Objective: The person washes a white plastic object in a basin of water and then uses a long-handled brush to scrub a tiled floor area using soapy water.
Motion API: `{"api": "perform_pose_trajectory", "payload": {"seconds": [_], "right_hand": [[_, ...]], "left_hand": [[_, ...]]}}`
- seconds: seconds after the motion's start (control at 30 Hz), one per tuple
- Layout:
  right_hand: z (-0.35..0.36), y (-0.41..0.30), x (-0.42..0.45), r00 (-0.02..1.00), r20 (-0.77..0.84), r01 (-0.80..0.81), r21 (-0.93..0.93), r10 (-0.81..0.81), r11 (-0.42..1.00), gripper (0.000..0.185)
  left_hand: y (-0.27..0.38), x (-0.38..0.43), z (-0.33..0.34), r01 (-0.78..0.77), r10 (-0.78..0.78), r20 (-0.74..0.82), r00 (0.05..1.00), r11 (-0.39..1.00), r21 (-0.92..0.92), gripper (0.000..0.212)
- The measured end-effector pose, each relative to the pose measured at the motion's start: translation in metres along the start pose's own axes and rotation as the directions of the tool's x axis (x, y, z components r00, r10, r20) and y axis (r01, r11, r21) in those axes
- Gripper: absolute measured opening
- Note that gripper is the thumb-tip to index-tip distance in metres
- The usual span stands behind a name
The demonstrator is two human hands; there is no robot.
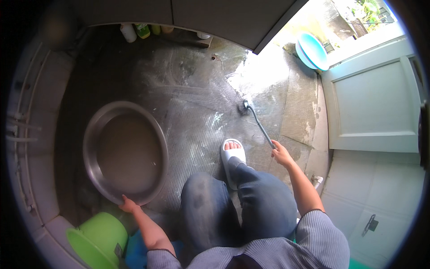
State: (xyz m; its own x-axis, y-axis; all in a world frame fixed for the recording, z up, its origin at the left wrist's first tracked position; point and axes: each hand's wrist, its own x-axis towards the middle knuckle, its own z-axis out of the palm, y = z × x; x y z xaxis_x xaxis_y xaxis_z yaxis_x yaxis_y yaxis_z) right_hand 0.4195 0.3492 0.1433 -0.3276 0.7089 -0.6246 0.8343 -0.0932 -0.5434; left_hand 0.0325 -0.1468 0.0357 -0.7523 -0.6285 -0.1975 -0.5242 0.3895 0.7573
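My right hand [281, 154] is closed around the grey handle of a long-handled scrubbing brush [260, 125]. The dark bristles of its head rest on the wet, ridged floor [195, 124], ahead of my white slide sandal [233, 149]. On the left stands a large metal basin [161, 141] holding murky, greyish-brown water [131, 154]. My left hand [129, 204] grips the basin's near rim, the thumb over the edge and the other fingers mostly hidden below it.
A green bucket [104, 232] lies tipped beside my left forearm, next to a blue plastic item [134, 247]. Several bottles [128, 33] stand under the cabinet [215, 20]. On the right are a white door [369, 97], a light-blue basin [310, 52] and a white pipe [317, 181].
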Motion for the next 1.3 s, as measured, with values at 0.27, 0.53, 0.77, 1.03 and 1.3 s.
{"api": "perform_pose_trajectory", "payload": {"seconds": [0.27,0.53,0.77,1.03,1.3], "right_hand": [[0.027,0.000,0.065,0.968,-0.191,0.180,0.067,-0.165,0.981,0.033],[0.015,-0.004,0.045,0.954,-0.235,0.081,-0.402,-0.188,0.912,0.033],[-0.001,-0.022,0.042,0.978,-0.178,-0.013,-0.568,-0.108,0.823,0.018],[-0.024,-0.075,0.216,0.907,-0.331,0.097,-0.438,-0.260,0.894,0.027],[-0.002,-0.022,0.068,0.955,0.244,-0.284,0.600,0.167,0.748,0.032]], "left_hand": [[-0.005,-0.083,0.024,0.240,-0.191,0.275,0.942,0.958,-0.156,0.049],[0.035,-0.167,0.030,0.285,-0.219,0.280,0.935,0.932,-0.223,0.042],[0.030,-0.175,0.029,0.220,-0.123,0.340,0.932,0.939,-0.263,0.045],[0.047,-0.177,0.018,-0.179,0.097,0.332,0.938,0.958,0.225,0.049],[0.178,-0.366,0.185,-0.463,0.405,0.902,-0.148,0.778,-0.425,0.036]]}}
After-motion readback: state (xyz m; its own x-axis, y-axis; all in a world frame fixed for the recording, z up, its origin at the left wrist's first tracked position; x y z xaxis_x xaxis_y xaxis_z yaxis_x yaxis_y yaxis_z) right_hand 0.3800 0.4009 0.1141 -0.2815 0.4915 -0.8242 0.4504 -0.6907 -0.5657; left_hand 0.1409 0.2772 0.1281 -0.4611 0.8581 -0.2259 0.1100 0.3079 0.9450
